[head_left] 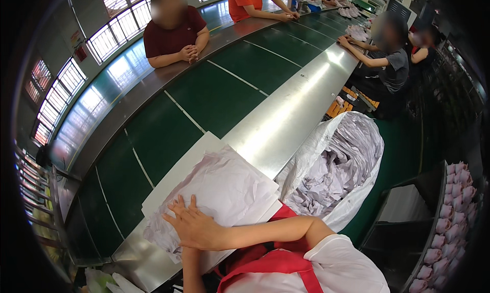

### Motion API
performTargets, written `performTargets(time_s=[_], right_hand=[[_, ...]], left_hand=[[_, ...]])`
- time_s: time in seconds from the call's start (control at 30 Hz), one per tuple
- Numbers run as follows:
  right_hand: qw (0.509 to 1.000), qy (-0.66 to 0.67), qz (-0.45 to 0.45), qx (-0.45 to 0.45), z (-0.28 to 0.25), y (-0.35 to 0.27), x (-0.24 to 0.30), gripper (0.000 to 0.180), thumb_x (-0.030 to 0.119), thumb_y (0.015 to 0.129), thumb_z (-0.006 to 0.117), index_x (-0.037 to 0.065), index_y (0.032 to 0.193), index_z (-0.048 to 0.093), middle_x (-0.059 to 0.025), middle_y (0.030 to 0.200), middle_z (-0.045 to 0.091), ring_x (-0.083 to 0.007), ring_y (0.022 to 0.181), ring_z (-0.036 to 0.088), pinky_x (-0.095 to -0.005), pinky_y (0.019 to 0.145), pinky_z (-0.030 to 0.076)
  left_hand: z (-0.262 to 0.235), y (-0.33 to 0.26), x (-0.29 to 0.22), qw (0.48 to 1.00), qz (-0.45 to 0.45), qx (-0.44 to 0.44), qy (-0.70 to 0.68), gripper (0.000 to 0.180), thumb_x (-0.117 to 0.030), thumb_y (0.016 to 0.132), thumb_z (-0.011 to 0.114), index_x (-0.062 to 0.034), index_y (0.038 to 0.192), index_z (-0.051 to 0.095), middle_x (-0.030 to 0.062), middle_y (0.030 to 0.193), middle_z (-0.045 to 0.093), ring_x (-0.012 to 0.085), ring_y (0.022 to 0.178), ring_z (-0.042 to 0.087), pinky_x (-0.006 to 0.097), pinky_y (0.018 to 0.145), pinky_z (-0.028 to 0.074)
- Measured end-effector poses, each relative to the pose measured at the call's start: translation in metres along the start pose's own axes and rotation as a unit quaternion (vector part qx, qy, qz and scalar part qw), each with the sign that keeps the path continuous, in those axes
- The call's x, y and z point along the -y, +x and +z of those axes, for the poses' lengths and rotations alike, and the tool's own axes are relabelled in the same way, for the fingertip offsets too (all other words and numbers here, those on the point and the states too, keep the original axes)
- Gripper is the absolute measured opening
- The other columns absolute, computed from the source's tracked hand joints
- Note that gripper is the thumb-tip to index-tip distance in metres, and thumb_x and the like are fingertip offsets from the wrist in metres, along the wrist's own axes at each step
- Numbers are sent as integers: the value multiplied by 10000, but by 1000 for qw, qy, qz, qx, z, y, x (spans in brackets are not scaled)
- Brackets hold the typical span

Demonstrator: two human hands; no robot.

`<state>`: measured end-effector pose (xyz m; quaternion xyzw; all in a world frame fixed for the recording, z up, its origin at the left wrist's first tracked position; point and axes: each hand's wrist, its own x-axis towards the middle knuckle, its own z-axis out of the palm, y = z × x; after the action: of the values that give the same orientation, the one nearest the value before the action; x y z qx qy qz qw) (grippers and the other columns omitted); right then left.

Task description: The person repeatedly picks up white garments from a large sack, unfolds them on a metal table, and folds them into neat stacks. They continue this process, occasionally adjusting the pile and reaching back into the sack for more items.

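Observation:
A crumpled sheet of thin, pale tissue paper [224, 183] is spread over a stack of larger white sheets [196, 149] at the near end of the table. My right hand [199, 229] lies palm down on the tissue paper, toward its left part, with fingers outstretched and apart. Its forearm reaches across from the right. My left hand [191, 256] comes up from the lower edge and passes beneath the right wrist. Only its wrist area shows plainly; the fingers are covered or merge with the right hand. A creased edge of tissue hangs beside the hands.
A white sack [375, 178] full of crumpled paper stands right of the stack. Beyond runs a green conveyor belt [204, 96] with white cross lines, bordered by a metal ledge [278, 122]. Pink shoes [445, 226] fill a rack at right. Several people stand or sit along the belt.

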<state>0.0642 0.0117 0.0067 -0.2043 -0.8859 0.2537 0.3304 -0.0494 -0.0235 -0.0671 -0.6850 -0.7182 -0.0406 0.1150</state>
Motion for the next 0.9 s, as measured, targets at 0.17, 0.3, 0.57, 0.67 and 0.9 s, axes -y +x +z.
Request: performTargets(time_s=[0.17, 0.3, 0.57, 0.67, 0.9], right_hand=[[971, -210, 105, 39, -2, -18, -71, 772, 451, 799, 632, 94, 1426, 356, -249, 1468, 271, -426, 1375, 221, -643, 1052, 182], [944, -258, 203, -22, -44, -46, -127, 668, 456, 844, 586, 175, 1418, 392, -238, 1484, 257, -422, 1383, 209, -632, 1069, 164], [958, -212, 185, -55, -50, -40, -157, 617, 445, 866, 570, 202, 1408, 402, -228, 1494, 242, -401, 1395, 201, -584, 1099, 169], [944, -222, 233, -69, -63, -50, -157, 608, 410, 862, 588, 179, 1396, 412, -204, 1480, 282, -364, 1373, 265, -541, 1103, 205], [808, 65, 345, -473, -134, -178, -196, 116, 68, 892, 560, 23, 984, 616, -55, 766, 618, -114, 661, 573, -255, 603, 469]], left_hand=[[-44, 1, -8, 984, -89, 89, -127, 797, -485, 785, 590, -158, 1459, 319, 166, 1531, 198, 363, 1423, 136, 696, 1044, 8], [-43, 1, -16, 985, -111, 89, -93, 748, -419, 824, 578, -181, 1473, 291, 172, 1530, 196, 398, 1413, 139, 718, 1026, 47], [-33, 5, -15, 978, -147, 75, -129, 624, -478, 947, 395, -149, 1467, 291, 176, 1524, 216, 393, 1406, 164, 615, 1092, 72], [-29, -2, -1, 983, -156, 57, -75, 633, -481, 940, 409, -140, 1462, 305, 184, 1518, 230, 394, 1396, 193, 574, 1104, 114], [-37, -5, -7, 988, -143, 55, 9, 663, -405, 905, 500, -95, 1456, 301, 200, 1509, 241, 399, 1394, 200, 553, 1115, 120]])
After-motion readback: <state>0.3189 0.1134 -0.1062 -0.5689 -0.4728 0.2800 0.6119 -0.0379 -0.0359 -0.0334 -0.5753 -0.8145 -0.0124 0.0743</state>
